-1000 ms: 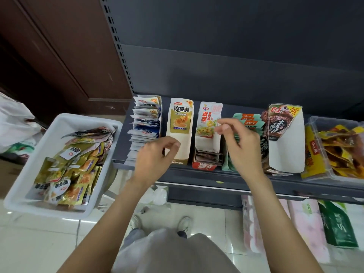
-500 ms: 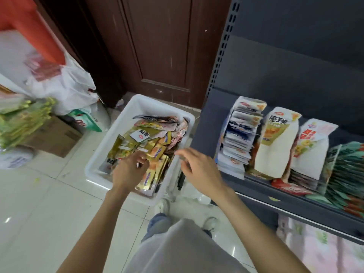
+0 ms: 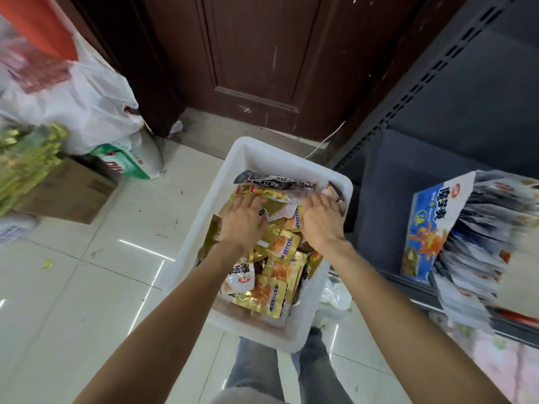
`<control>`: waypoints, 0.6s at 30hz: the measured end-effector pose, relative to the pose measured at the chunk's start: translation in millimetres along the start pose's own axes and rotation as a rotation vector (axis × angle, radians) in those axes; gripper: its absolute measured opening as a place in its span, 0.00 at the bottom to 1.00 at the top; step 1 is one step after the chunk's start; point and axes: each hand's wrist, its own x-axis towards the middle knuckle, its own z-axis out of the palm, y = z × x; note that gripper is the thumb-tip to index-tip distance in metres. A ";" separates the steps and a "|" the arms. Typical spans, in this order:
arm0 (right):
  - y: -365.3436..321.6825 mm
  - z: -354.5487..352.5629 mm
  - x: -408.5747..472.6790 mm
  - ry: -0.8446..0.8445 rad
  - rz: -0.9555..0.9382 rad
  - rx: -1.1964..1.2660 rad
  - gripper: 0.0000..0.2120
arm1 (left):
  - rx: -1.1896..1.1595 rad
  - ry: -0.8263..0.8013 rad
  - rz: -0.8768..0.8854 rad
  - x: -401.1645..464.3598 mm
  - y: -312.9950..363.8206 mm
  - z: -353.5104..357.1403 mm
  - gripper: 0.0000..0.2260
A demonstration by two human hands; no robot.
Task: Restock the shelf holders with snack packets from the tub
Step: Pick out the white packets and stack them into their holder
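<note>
Hands, two: left hand [image 3: 243,221] flat on glossy gold snack packets [image 3: 274,269]; right hand [image 3: 319,221], at three o'clock, grip unclear, inside one rectangular white plastic tub [image 3: 189,258].

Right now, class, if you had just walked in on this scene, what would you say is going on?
A person is restocking a shop shelf. Both hands are down in the white tub on the floor: the left hand and the right hand rest on the heap of snack packets, sorting through them. No packet is clearly lifted out yet. To the right, a blue shelf holder already stands packed with packets.
</note>
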 end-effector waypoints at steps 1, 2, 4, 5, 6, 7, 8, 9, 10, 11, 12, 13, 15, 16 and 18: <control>-1.6 3.5 4.7 -0.023 0.009 -0.013 0.25 | 0.012 -0.021 0.004 4.5 -0.6 3.8 0.19; -3.1 7.1 8.5 -0.040 0.021 -0.016 0.26 | 0.018 -0.033 0.005 7.3 -1.4 6.6 0.20; -5.9 13.6 11.8 -0.036 0.034 -0.015 0.23 | 0.020 -0.043 -0.001 9.7 -4.2 9.2 0.21; -7.4 15.8 11.7 -0.018 0.034 -0.018 0.22 | 0.016 -0.051 -0.007 10.3 -6.9 9.5 0.21; -8.2 16.8 10.4 0.006 0.027 -0.027 0.21 | 0.011 -0.058 -0.009 10.5 -10.0 9.4 0.21; -9.2 16.9 8.2 0.036 0.014 -0.042 0.20 | 0.006 -0.062 -0.005 10.5 -13.3 9.1 0.21; -10.1 17.6 4.9 0.064 -0.003 -0.051 0.19 | -0.001 -0.061 0.003 10.0 -16.2 8.3 0.21; -10.7 18.5 1.6 0.086 -0.022 -0.049 0.19 | -0.012 -0.054 0.011 9.6 -18.6 7.3 0.21; -10.9 18.5 -1.1 0.097 -0.039 -0.036 0.18 | -0.023 -0.042 0.017 9.5 -20.4 6.1 0.20; -11.1 17.3 -3.5 0.098 -0.050 -0.021 0.18 | -0.031 -0.027 0.023 9.7 -21.6 4.9 0.20; -11.9 14.7 -6.1 0.107 -0.064 -0.005 0.17 | -0.034 -0.006 0.028 10.1 -22.1 3.4 0.19; -13.1 12.0 -8.9 0.133 -0.089 0.015 0.15 | -0.037 0.018 0.032 10.9 -22.1 1.6 0.19; -14.7 7.3 -16.4 0.241 -0.115 0.148 0.09 | -0.053 0.079 0.053 11.9 -22.3 -2.4 0.18; -15.1 6.1 -20.7 0.300 -0.119 0.236 0.06 | -0.058 0.111 0.068 11.4 -22.8 -3.8 0.18; -16.3 4.4 -29.4 0.294 -0.106 0.343 0.03 | -0.062 0.152 0.087 9.6 -24.6 -5.3 0.18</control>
